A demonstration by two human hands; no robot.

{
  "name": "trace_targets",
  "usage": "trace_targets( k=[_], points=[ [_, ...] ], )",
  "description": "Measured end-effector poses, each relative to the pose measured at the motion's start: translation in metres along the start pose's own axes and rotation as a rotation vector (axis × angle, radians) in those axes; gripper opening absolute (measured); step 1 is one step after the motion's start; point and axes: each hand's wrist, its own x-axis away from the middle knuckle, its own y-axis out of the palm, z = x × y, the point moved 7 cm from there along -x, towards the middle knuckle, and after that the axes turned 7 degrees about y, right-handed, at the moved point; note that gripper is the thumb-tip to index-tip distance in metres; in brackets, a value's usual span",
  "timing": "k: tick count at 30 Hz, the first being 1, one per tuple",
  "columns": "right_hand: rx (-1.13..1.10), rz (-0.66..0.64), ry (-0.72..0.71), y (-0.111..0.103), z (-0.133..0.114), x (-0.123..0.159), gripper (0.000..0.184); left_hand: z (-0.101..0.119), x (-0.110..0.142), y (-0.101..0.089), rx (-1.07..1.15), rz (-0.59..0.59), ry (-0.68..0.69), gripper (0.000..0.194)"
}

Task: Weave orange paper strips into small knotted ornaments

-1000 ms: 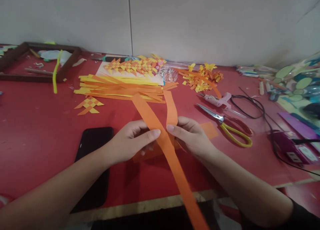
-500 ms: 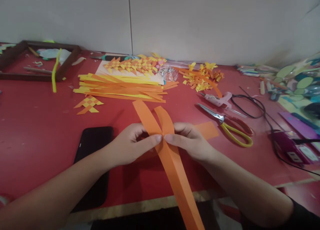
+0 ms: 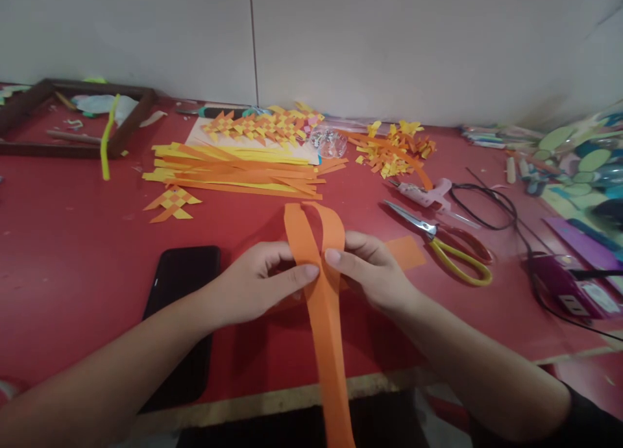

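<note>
Both of my hands pinch a long orange paper strip (image 3: pixel 325 331) that is folded over into a loop above my fingers. My left hand (image 3: pixel 257 282) grips it from the left with thumb on top. From the right, my right hand (image 3: pixel 372 269) holds it the same way. The strip's two tails hang down together over the table's front edge. Another orange piece (image 3: pixel 406 252) lies flat under my right hand.
A black phone (image 3: pixel 182 318) lies left of my hands. Yellow-handled scissors (image 3: pixel 440 243) and a pink glue gun (image 3: pixel 428 193) lie to the right, with cables and a purple device (image 3: pixel 564 282). A pile of orange and yellow strips (image 3: pixel 233 169), woven pieces and a wooden frame (image 3: pixel 73 120) sit farther back.
The strip's two halves have been brought together into a narrower loop. The hanging tails swung left to hang nearly straight down. My hands stayed near the same spot.
</note>
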Motion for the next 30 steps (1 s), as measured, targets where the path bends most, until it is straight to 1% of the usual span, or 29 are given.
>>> trace_targets(
  k=[1, 4, 8, 12, 15, 16, 18, 19, 21, 23, 25, 27, 30],
  points=[
    [-0.002, -0.025, 0.01, 0.001, 0.0, 0.0, 0.017, 0.002, -0.001, -0.001, -0.004, 0.005, 0.019, 0.023],
    [0.013, -0.067, 0.051, 0.004, 0.002, 0.001, 0.017, 0.004, -0.002, -0.004, -0.01, 0.014, 0.049, 0.021],
    [0.003, -0.078, 0.022, 0.005, 0.001, 0.001, 0.013, 0.006, -0.004, -0.005, -0.002, 0.029, 0.084, 0.018],
    [-0.019, -0.042, 0.003, 0.0, 0.003, 0.0, 0.012, 0.003, -0.004, -0.007, 0.083, 0.087, 0.033, 0.016],
    [0.003, 0.019, -0.023, -0.005, 0.003, 0.0, 0.014, 0.0, -0.002, -0.01, 0.107, 0.147, -0.009, 0.022],
    [0.015, 0.042, -0.022, -0.007, 0.003, -0.001, 0.016, -0.001, -0.002, -0.01, 0.1, 0.144, -0.011, 0.026],
    [0.04, 0.082, -0.015, -0.009, 0.003, -0.001, 0.022, 0.0, 0.0, -0.007, 0.073, 0.086, -0.01, 0.032],
    [0.048, 0.091, -0.01, -0.01, 0.003, -0.001, 0.024, 0.0, 0.0, -0.004, 0.053, 0.043, -0.009, 0.033],
    [0.039, 0.076, -0.002, -0.009, 0.004, -0.002, 0.026, 0.002, 0.001, 0.0, 0.01, -0.019, -0.002, 0.029],
    [-0.007, 0.026, 0.013, -0.005, 0.004, -0.001, 0.029, 0.005, 0.001, 0.0, -0.029, -0.021, 0.031, 0.023],
    [-0.029, -0.012, 0.051, -0.002, 0.006, 0.0, 0.031, 0.009, 0.001, -0.002, -0.06, 0.002, 0.07, 0.019],
    [0.009, -0.029, 0.067, 0.001, 0.005, 0.002, 0.03, 0.011, 0.0, -0.003, -0.078, 0.013, 0.099, 0.016],
    [0.069, -0.019, 0.049, 0.001, 0.003, 0.003, 0.029, 0.01, -0.001, -0.004, -0.076, 0.014, 0.116, 0.018]
  ],
)
